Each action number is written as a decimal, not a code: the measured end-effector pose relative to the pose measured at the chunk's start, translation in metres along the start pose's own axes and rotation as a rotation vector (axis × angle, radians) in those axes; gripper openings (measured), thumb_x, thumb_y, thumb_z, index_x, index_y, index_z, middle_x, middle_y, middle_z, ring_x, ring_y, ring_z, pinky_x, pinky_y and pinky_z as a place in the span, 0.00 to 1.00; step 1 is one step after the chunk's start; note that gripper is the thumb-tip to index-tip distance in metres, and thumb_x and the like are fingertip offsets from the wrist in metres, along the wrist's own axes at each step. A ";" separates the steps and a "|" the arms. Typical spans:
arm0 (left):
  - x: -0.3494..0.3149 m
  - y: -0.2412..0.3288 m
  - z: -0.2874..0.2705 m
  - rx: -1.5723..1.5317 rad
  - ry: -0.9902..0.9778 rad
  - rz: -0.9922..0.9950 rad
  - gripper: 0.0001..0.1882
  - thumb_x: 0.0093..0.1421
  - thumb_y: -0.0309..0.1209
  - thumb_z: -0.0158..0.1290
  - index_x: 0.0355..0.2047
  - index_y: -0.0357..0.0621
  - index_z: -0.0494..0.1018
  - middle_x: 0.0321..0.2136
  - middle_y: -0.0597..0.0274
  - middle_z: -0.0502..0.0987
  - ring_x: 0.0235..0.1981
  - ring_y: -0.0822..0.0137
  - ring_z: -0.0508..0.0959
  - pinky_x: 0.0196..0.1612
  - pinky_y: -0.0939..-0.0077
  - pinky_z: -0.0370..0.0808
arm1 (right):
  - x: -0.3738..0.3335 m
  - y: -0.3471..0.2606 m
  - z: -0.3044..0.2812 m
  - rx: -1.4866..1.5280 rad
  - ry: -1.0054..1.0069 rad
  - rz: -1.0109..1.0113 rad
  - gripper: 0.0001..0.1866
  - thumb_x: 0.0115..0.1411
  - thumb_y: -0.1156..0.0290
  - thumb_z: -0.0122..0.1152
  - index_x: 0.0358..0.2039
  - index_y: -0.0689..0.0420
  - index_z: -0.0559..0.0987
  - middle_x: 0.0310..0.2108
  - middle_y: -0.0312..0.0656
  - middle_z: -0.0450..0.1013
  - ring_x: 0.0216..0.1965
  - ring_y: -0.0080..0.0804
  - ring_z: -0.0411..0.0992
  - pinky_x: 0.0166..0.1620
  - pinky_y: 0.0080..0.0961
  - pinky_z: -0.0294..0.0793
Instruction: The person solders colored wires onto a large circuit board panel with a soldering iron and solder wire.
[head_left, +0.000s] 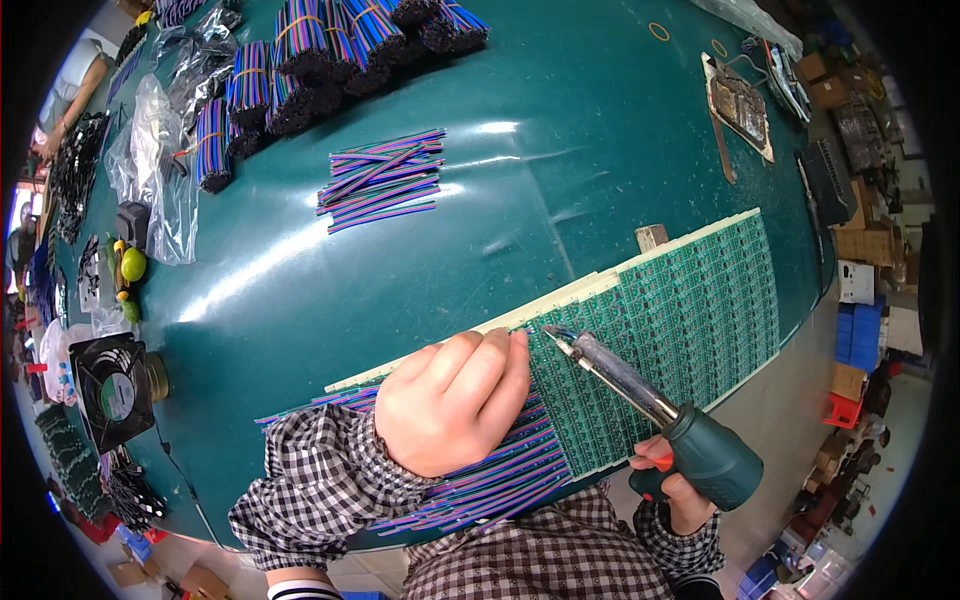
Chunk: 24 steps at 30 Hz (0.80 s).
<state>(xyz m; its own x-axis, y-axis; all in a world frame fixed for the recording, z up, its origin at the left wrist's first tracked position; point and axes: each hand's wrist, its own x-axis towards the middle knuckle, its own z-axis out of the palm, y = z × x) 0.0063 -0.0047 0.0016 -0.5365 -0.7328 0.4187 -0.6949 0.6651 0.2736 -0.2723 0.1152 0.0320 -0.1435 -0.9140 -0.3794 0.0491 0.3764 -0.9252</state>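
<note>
Head view, looking down on a green table. Left hand curled into a loose fist near the table's front edge, fingertips pressing down at the panel's edge on what looks like a wire end, likely to keep it steady on its pad. Right hand wrapped tight round the iron, thumb on an orange button, grip low on the green handle, well away from the metal barrel. Tip angled up-left, just beside the left fingertips, over the panel's left edge.

Panel of small green boards lying flat at the front right of the table, slanted, cream rail along its far side. Ribbon wires fanned out under the left wrist and over the panel's near corner, apparently lying as already joined, though joints too small to tell. Loose wires piled mid-table, within reach. Tied bundles stacked along the back edge. Fan at the left edge, possibly for fumes. Clear bags by the back left corner.
</note>
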 end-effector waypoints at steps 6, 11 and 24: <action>0.001 -0.003 -0.004 -0.063 -0.030 -0.009 0.18 0.50 0.25 0.60 0.43 0.32 0.81 0.38 0.57 0.79 0.35 0.64 0.80 0.34 0.73 0.79 | 0.002 0.000 0.002 -0.023 0.013 -0.023 0.37 0.46 0.66 0.85 0.48 0.73 0.72 0.36 0.54 0.82 0.39 0.41 0.83 0.45 0.39 0.86; 0.002 -0.001 -0.002 -0.027 -0.022 0.015 0.18 0.49 0.24 0.59 0.43 0.32 0.81 0.38 0.56 0.79 0.35 0.64 0.80 0.35 0.73 0.79 | 0.002 0.012 -0.010 -0.147 -0.006 -0.110 0.34 0.47 0.62 0.85 0.45 0.71 0.76 0.33 0.48 0.83 0.35 0.34 0.83 0.41 0.30 0.84; 0.001 0.000 0.000 -0.014 -0.012 0.007 0.19 0.50 0.24 0.59 0.43 0.31 0.80 0.38 0.56 0.79 0.35 0.64 0.81 0.35 0.74 0.79 | 0.000 0.003 0.000 -0.085 0.061 -0.013 0.39 0.43 0.61 0.87 0.46 0.72 0.73 0.31 0.48 0.83 0.31 0.33 0.82 0.31 0.26 0.82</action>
<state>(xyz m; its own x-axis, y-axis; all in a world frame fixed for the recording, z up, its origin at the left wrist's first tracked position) 0.0054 -0.0054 0.0018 -0.5471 -0.7298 0.4098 -0.6844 0.6719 0.2829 -0.2717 0.1167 0.0290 -0.2034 -0.9091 -0.3636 -0.0365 0.3781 -0.9250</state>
